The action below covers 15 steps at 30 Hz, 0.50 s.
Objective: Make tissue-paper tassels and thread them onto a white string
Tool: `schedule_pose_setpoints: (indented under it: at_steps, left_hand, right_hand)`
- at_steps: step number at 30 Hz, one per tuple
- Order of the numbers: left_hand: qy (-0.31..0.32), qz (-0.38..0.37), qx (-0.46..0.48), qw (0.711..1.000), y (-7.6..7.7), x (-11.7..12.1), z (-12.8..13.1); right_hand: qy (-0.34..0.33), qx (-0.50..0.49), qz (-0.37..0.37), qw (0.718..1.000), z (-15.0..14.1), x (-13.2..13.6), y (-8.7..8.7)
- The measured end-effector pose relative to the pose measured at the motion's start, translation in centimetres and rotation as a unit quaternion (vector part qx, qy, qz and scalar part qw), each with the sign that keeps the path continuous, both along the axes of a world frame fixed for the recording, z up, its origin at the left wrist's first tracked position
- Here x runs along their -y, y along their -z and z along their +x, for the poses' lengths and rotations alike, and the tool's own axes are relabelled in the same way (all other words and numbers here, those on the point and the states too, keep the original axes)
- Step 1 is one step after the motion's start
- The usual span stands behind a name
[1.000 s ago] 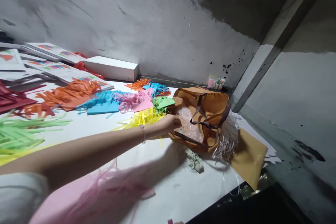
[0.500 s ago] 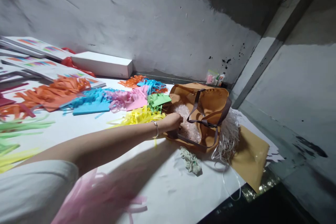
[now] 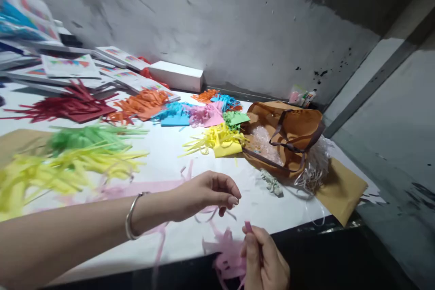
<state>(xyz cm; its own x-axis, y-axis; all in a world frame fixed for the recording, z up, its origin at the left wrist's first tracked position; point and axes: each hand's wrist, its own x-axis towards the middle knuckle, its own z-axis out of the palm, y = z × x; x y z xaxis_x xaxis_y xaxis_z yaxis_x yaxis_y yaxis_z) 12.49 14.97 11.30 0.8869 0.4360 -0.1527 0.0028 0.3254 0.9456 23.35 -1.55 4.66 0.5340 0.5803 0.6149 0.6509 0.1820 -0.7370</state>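
Observation:
My left hand (image 3: pixel 210 194), with a silver bangle on the wrist, hovers over the near side of the white table. Its thumb and fingers are curled into a pinch; whatever may be between them is too small to make out. Just to its lower right, my right hand (image 3: pixel 263 258) grips the rolled end of a pink paper tassel (image 3: pixel 231 253) between thumb and fingers. The tassel's cut strips hang down by the table's front edge. More pink tissue paper (image 3: pixel 146 188) lies under my left arm. An orange-brown bag (image 3: pixel 253 158) with dark handles stands open beyond, clear plastic inside.
Fringed paper bundles in dark red (image 3: pixel 78 104), orange (image 3: pixel 144 104), blue (image 3: pixel 175 115), green (image 3: pixel 86 138) and yellow (image 3: pixel 224 142) lie across the table. A white box (image 3: pixel 176 74) stands against the wall. Right of the bag are white string (image 3: pixel 314 170) and a brown envelope (image 3: pixel 341 190).
My left hand has come out of the bag, back towards me. My right hand has come into view with the pink tassel. The view has swung left.

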Motion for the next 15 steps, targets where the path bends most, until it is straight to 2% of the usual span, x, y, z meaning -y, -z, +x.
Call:
schedule_pose_setpoints:
  at_steps: [5, 10, 15]
  left_hand:
    - [-0.097, -0.028, 0.040, 0.994, 0.5, 3.5, -5.1]
    - [-0.157, -0.030, 0.070, 0.985, 1.5, 5.7, -8.5]
    - [-0.186, -0.003, 0.095, 0.978, 2.0, 7.2, -10.4]
  right_hand:
    - [-0.067, 0.050, -0.001, 0.996, -3.4, -0.3, -2.1]
    - [-0.114, 0.085, -0.022, 0.990, -6.0, 0.1, -2.3]
    - [-0.157, 0.084, -0.056, 0.983, -7.4, 1.0, -2.3]
